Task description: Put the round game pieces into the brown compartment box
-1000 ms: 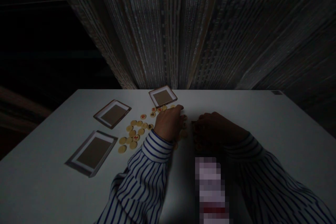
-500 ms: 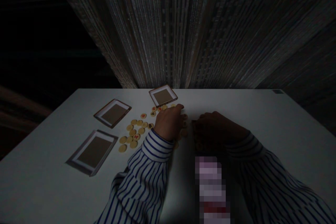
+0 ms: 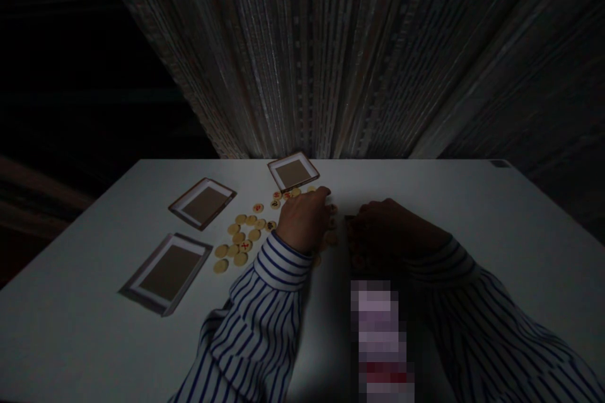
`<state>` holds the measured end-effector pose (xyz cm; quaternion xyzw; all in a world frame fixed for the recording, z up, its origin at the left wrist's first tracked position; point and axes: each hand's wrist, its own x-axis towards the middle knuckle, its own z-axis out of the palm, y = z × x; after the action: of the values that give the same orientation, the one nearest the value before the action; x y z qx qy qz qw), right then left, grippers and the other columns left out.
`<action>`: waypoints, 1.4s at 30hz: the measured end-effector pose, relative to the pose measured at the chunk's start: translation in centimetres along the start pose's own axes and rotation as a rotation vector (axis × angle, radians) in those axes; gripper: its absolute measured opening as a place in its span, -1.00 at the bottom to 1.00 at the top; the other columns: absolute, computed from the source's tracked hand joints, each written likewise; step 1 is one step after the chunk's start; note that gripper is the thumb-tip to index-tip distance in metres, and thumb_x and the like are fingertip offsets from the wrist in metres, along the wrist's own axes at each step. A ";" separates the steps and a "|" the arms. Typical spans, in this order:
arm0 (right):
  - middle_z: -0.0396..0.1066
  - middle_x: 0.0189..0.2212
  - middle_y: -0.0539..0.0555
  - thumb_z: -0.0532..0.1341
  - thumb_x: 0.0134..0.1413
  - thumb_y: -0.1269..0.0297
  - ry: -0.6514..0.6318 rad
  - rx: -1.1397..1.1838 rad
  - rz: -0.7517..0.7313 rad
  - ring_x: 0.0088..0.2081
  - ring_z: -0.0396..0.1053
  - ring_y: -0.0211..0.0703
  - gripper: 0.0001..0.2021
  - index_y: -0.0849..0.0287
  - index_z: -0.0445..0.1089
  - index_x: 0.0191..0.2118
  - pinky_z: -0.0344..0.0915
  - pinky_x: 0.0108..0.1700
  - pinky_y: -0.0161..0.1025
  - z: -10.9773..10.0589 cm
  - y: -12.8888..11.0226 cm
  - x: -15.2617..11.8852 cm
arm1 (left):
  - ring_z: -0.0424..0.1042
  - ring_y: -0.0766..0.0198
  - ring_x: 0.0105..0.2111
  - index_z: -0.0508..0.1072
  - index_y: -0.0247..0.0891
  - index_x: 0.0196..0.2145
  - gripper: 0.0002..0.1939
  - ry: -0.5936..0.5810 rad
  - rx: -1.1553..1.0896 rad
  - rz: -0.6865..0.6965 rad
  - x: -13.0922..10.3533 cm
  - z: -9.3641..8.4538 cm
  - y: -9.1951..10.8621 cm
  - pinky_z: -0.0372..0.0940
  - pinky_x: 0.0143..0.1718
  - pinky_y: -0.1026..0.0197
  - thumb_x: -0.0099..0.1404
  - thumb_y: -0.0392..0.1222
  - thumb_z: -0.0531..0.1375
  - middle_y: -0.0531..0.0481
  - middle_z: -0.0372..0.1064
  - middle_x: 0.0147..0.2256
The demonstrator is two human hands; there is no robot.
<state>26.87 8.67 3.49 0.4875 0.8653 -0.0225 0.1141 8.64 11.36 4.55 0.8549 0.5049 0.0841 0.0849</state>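
My left hand [image 3: 303, 220] rests over a spread of round xiangqi pieces [image 3: 241, 237], its forefinger stretched forward and apart from the thumb. A few pieces [image 3: 331, 237] lie in shadow just right of it, close to the thumb. My right hand [image 3: 397, 227] is bent down over a dark shallow box [image 3: 350, 245], with several shadowed pieces in it. Its fingers are curled together; whatever is at their tips is hidden. Some pieces show red or black characters, others plain backs.
Three shallow framed trays or lids [image 3: 203, 203] lie left and behind the pieces on the white table [image 3: 85, 289]. A dark small rectangle [image 3: 500, 164] is at the far right corner. Behind the table hangs a striped curtain [image 3: 321, 56]. A pixelated patch covers the lower middle.
Almost everything stays put. My right hand shifts very slightly over the box; my left hand has not visibly moved.
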 end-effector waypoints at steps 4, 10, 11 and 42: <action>0.45 -0.35 0.11 0.06 0.11 0.28 -0.005 0.001 -0.001 -0.38 0.39 -0.13 -0.79 0.14 0.44 -0.35 0.11 -0.43 -0.24 -0.1 0.0 0.0 | 0.43 0.15 -0.18 0.27 -0.25 -0.01 -0.69 0.008 -0.005 0.016 0.0 0.0 0.0 0.29 -0.20 0.12 0.28 -0.22 0.05 -0.11 0.47 -0.21; 0.45 -0.33 0.11 0.08 0.09 0.27 0.017 0.017 -0.010 -0.35 0.39 -0.12 -0.81 0.13 0.44 -0.32 0.13 -0.41 -0.23 0.6 0.2 0.1 | 0.43 0.18 -0.16 0.28 -0.24 -0.01 -0.69 0.001 -0.022 0.009 -0.1 -0.3 0.0 0.28 -0.18 0.15 0.28 -0.20 0.06 -0.11 0.46 -0.19; 0.45 -0.33 0.11 0.07 0.09 0.27 0.019 0.016 -0.006 -0.36 0.39 -0.12 -0.81 0.14 0.44 -0.32 0.13 -0.41 -0.23 0.6 0.2 0.1 | 0.43 0.18 -0.16 0.28 -0.24 -0.01 -0.69 -0.004 -0.025 0.005 -0.1 -0.3 0.1 0.28 -0.18 0.15 0.28 -0.19 0.07 -0.10 0.46 -0.19; 0.45 -0.31 0.12 0.06 0.11 0.29 0.008 0.051 0.009 -0.34 0.40 -0.13 -0.79 0.14 0.44 -0.28 0.12 -0.41 -0.24 0.5 0.1 0.1 | 0.44 0.17 -0.17 0.28 -0.23 -0.03 -0.70 0.027 -0.006 0.019 -0.1 0.1 -0.2 0.28 -0.19 0.15 0.27 -0.18 0.06 -0.08 0.48 -0.21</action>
<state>27.02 8.74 2.97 0.4941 0.8628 -0.0421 0.0982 8.42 11.41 4.41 0.8582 0.4974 0.0983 0.0798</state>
